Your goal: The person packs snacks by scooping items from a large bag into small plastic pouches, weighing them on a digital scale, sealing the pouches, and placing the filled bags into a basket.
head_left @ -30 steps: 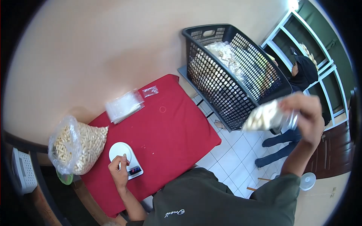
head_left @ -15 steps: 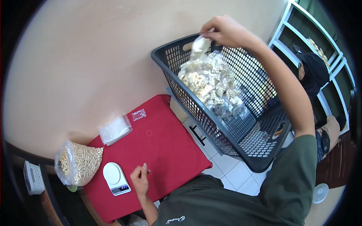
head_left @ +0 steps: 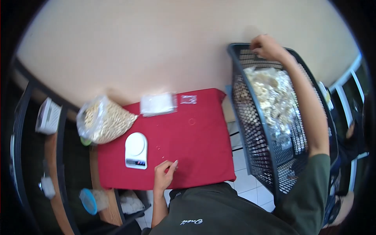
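My right hand (head_left: 268,47) is over the far end of a dark plastic basket (head_left: 256,103), fingers bent, thumb apart, no bag visible in it. Inside the basket lies a heap of clear bags (head_left: 274,96) filled with pale pieces. My left hand (head_left: 165,174) hovers over the near edge of the red-covered table (head_left: 196,147), its fingers loosely curled with nothing visible in them. Closest to it is a white kitchen scale (head_left: 136,150) with a bare platform. Behind the scale leans an open clear bag of pale, peanut-like pieces (head_left: 111,121).
Flat clear plastic bags (head_left: 158,104) and a small printed packet (head_left: 188,99) lie along the table's wall side. A rubber band (head_left: 192,122) is on the cloth. Dark shelving with a white basket (head_left: 49,116) stands left. Another person (head_left: 346,145) is partly visible at right.
The filled bag that was in my right hand has left it, over the basket heap. My view has turned left, so the table and basket appear further right. My left hand stays curled.
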The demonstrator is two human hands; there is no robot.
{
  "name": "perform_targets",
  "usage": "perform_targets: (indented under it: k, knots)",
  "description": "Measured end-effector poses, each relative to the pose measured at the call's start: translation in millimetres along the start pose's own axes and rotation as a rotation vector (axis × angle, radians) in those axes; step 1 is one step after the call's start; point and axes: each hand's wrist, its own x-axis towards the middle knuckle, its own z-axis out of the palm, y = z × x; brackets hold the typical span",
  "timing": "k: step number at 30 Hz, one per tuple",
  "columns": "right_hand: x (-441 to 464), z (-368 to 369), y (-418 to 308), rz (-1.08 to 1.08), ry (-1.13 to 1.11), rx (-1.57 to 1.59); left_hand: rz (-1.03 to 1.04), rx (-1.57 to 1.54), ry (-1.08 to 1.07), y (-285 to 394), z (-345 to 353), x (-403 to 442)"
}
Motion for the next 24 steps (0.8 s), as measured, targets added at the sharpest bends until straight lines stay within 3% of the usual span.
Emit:
perform_targets:
  k: [2,4,10,12,14,16,18,20,22,24]
  knots:
    - [4.2,-18.8,-31.4,-0.091,0.116,0.049,-0.021,-0.009,0.02,2.6,-1.5,1.1]
    - [7.1,-40.8,-83.1,-0.037,0.072,0.195,-0.025,-0.027,0.02,3.1,-3.2,6.0]
    - [18.0,-47.5,-234.1,-0.476,-0.089,-0.18,0.078,-0.016,-0.051,0.5,-18.0,17.3]
    - [44.9,-3.0,-249.2,-0.595,-0.143,-0.028,0.061,-0.026,-0.044,-1.8,-30.3,15.6]
    - [58.9,22.4,-275.4,-0.339,-0.494,0.171,0.042,-0.042,-0.039,-8.8,-41.9,11.7]
    - [77.8,88.8,-276.4,-0.171,-0.581,0.368,0.097,-0.103,0.047,-19.4,-56.5,5.9]
    - [88.1,174.8,-263.8,0.026,-0.57,0.283,0.04,-0.126,0.103,-24.2,-76.0,-4.4]
    - [79.8,284.8,-232.7,0.053,-0.218,0.207,-0.006,-0.149,0.171,-37.5,-101.6,-16.4]
    - [51.5,344.8,-227.4,0.188,0.135,0.375,-0.099,-0.117,0.128,-62.3,-133.2,-32.5]
    - [46.7,360.1,-236.3,0.612,-0.157,0.596,-0.178,-0.105,0.127,-83.5,-161.4,-41.0]
